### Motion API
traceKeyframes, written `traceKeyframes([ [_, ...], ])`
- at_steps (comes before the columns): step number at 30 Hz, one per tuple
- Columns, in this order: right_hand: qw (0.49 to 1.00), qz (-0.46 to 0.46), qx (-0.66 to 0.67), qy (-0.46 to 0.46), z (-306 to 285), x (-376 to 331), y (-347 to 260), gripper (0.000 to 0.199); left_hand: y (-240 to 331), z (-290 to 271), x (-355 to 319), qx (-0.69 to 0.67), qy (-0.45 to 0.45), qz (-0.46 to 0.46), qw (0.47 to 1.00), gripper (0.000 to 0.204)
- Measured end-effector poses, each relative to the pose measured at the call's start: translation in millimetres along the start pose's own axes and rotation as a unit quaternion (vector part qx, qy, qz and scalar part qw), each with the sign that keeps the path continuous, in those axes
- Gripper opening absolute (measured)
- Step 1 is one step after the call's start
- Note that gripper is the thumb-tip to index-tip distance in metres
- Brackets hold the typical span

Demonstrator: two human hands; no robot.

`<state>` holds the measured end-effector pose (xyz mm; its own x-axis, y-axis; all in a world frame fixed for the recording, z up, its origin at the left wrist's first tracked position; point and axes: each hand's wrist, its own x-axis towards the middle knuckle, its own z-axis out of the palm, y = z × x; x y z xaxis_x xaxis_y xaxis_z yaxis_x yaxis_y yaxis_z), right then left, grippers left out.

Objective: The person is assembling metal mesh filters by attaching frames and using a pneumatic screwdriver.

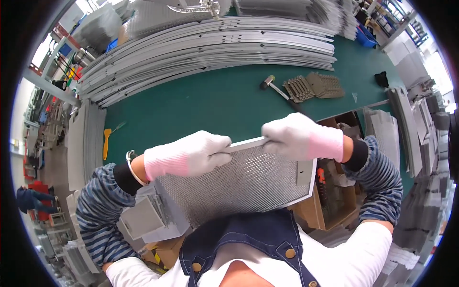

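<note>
A framed metal mesh panel [234, 177] with a thin pale frame is held up against my apron, tilted, its far edge raised. My left hand [203, 152], in a white glove with a pink cuff, is closed on the far frame edge, left of its middle. Gloved the same way, my right hand [296, 136] grips that edge a little farther right. The panel's lower left part blurs near the apron. A flat grey plate [304, 173] sits at its right side.
Long metal strips [210, 48] lie stacked across the back of the green table [191, 105]. A hammer [278, 91] rests beside brown corrugated pieces [313, 87]. A yellow-handled brush [107, 142] lies at left. An open cardboard box [313, 209] stands below the panel's right side.
</note>
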<state>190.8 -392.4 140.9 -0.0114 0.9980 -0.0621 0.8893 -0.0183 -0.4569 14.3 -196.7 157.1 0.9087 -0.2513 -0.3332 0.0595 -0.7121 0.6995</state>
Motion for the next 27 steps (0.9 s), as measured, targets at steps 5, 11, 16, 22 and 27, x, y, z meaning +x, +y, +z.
traceKeyframes([
  [5,0.997,-0.014,0.004,-0.07,3,20,-16,0.019,2,-4,-20,-0.034,-0.002,-0.062,0.997,0.021],
  [11,0.985,-0.057,0.083,-0.142,-10,35,4,0.02,-28,43,-42,0.151,0.242,0.023,0.958,0.012],
  [16,0.985,-0.098,0.081,-0.114,19,67,-26,0.023,-23,6,-36,-0.001,0.015,-0.067,0.998,0.021],
  [22,0.975,-0.068,0.118,-0.174,-2,57,20,0.019,-55,24,-106,-0.07,0.083,-0.094,0.99,0.016],
  [27,0.95,-0.152,0.183,-0.203,46,112,-41,0.024,-50,30,-73,0.065,0.154,-0.038,0.985,0.017],
])
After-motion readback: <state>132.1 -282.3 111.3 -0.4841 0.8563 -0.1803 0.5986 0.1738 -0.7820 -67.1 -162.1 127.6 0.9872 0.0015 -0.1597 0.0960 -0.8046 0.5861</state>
